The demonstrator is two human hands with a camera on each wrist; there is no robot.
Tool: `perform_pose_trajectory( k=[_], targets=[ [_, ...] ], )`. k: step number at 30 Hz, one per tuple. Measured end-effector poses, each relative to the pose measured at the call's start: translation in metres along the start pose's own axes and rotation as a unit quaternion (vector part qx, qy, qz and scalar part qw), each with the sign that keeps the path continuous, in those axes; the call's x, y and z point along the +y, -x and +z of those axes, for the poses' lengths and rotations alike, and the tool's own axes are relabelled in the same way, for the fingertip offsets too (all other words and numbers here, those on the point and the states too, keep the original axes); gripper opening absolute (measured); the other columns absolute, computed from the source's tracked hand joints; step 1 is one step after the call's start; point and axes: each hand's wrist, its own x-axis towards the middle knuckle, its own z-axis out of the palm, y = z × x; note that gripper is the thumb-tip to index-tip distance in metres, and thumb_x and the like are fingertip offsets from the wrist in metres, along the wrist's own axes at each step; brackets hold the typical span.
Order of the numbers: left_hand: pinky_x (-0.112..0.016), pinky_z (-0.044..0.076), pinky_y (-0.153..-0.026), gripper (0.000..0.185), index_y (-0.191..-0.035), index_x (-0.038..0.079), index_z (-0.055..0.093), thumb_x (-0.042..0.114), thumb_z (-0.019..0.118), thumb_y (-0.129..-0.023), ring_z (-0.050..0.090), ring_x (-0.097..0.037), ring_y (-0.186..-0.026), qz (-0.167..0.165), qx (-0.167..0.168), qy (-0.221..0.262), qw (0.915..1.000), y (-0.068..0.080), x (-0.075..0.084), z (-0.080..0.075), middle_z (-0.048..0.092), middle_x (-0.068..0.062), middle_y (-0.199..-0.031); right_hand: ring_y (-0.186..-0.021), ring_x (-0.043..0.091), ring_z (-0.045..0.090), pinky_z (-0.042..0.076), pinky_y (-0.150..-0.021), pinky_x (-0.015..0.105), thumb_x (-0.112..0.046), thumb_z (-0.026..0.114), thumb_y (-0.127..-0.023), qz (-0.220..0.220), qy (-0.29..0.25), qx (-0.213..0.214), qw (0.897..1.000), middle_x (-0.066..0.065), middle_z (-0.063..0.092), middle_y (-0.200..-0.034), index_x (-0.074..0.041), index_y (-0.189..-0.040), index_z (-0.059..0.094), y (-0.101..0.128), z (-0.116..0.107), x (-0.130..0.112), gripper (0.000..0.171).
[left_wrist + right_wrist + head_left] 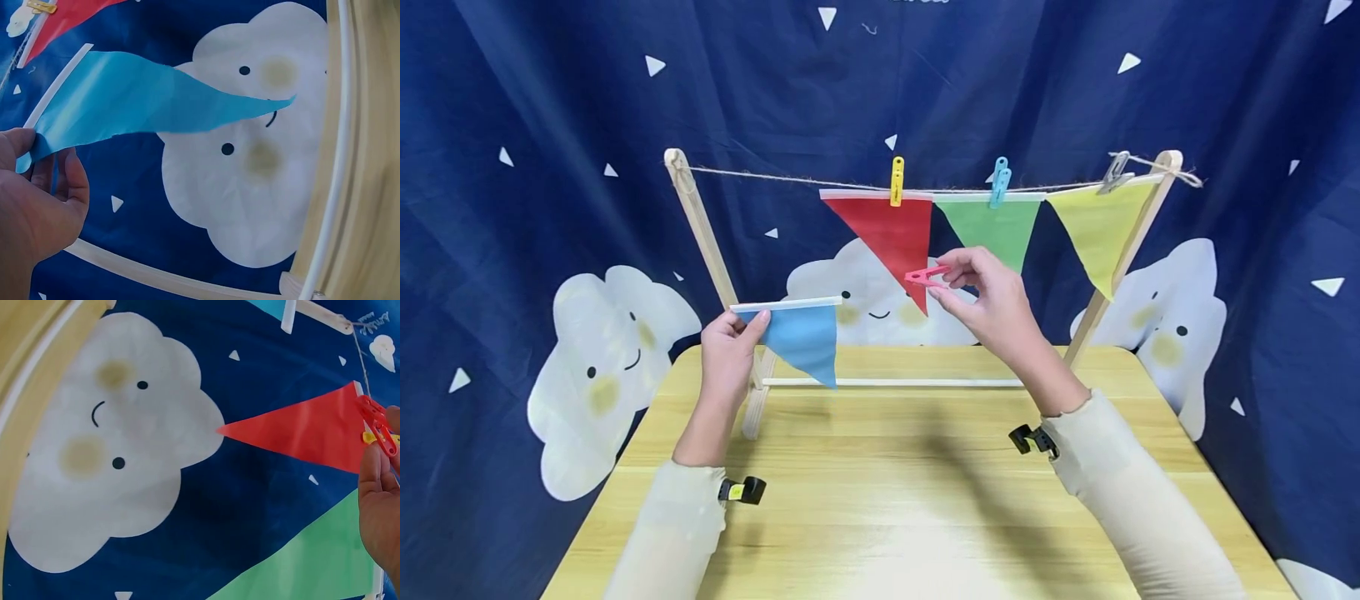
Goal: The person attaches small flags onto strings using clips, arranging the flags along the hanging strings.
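My left hand (727, 346) pinches the white-edged top left corner of a blue triangular flag (805, 337), whose tip hangs down near the left post. Between the thumb and fingers of my right hand (988, 292) is a red clothespin (925, 276), in front of the red flag (895, 233). A twine line (775, 177) runs between two wooden posts. On it hang the red flag under a yellow clothespin (897, 182), a green flag (992, 225) under a blue clothespin (1000, 183), and a yellow flag (1105, 221) under a grey clip (1115, 173).
The wooden stand has a left post (703, 229), a right post (1127, 258) and a low white crossbar (895, 382). It stands on a wooden table (865, 467). Behind hangs a dark blue curtain (760, 92) with smiling clouds and white triangles.
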Motion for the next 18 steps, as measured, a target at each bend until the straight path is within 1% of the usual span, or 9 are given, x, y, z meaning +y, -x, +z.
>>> perform_pose_trajectory(
  k=[3, 8, 11, 14, 16, 18],
  targets=[
    [-0.018, 0.053, -0.073, 0.015, -0.092, 0.002, 0.069, 0.016, 0.073, -0.097, 0.059, -0.005, -0.078, -0.004, 0.0, 0.002, 1.0, -0.002, 0.005, 0.001, 0.068, 0.01, -0.078, -0.091, 0.016, 0.066, 0.054, -0.084, 0.012, -0.005, 0.083, -0.086, -0.01, -0.012, 0.003, 1.0, 0.009, 0.069, -0.107, -0.003, -0.119, 0.067, -0.007, 0.0, -0.004, 0.036],
    [-0.018, 0.053, -0.07, 0.017, -0.083, 0.009, 0.067, 0.016, 0.074, -0.096, 0.059, -0.005, -0.076, -0.002, 0.007, 0.012, 0.9999, -0.006, 0.012, 0.003, 0.064, 0.009, -0.074, -0.09, 0.014, 0.066, 0.055, -0.084, 0.014, -0.005, 0.083, -0.086, -0.018, -0.025, 0.005, 1.0, 0.01, 0.069, -0.107, -0.003, -0.12, 0.067, -0.013, 0.003, -0.01, 0.037],
    [-0.02, 0.052, -0.07, 0.019, -0.08, 0.01, 0.066, 0.016, 0.075, -0.096, 0.056, -0.006, -0.074, -0.007, 0.008, 0.021, 0.9997, -0.009, 0.015, 0.003, 0.059, 0.008, -0.072, -0.09, 0.015, 0.066, 0.057, -0.084, 0.018, -0.006, 0.083, -0.086, -0.02, -0.02, 0.004, 1.0, 0.011, 0.069, -0.108, -0.003, -0.121, 0.067, -0.015, 0.004, -0.015, 0.038],
    [-0.021, 0.051, -0.07, 0.019, -0.081, 0.01, 0.066, 0.017, 0.074, -0.096, 0.053, -0.008, -0.075, -0.009, 0.005, 0.031, 0.9995, -0.011, 0.018, 0.004, 0.056, 0.007, -0.071, -0.09, 0.014, 0.066, 0.059, -0.084, 0.024, -0.007, 0.083, -0.086, -0.023, -0.01, 0.003, 1.0, 0.01, 0.069, -0.107, -0.003, -0.121, 0.067, -0.019, 0.004, -0.02, 0.038],
    [-0.021, 0.05, -0.069, 0.02, -0.081, 0.009, 0.065, 0.017, 0.074, -0.096, 0.052, -0.009, -0.074, -0.004, 0.007, 0.036, 0.9993, -0.012, 0.021, 0.004, 0.054, 0.007, -0.07, -0.09, 0.014, 0.066, 0.059, -0.084, 0.024, -0.007, 0.083, -0.086, -0.026, -0.007, 0.004, 1.0, 0.009, 0.068, -0.106, -0.003, -0.12, 0.067, -0.022, 0.003, -0.024, 0.038],
    [-0.021, 0.05, -0.068, 0.02, -0.079, 0.009, 0.065, 0.015, 0.074, -0.096, 0.052, -0.009, -0.073, 0.0, 0.009, 0.048, 0.9988, -0.014, 0.023, 0.005, 0.054, 0.006, -0.069, -0.09, 0.013, 0.066, 0.058, -0.084, 0.021, -0.008, 0.084, -0.086, -0.033, -0.008, 0.004, 0.999, 0.009, 0.068, -0.105, -0.003, -0.119, 0.067, -0.026, 0.003, -0.028, 0.038]
  ],
)
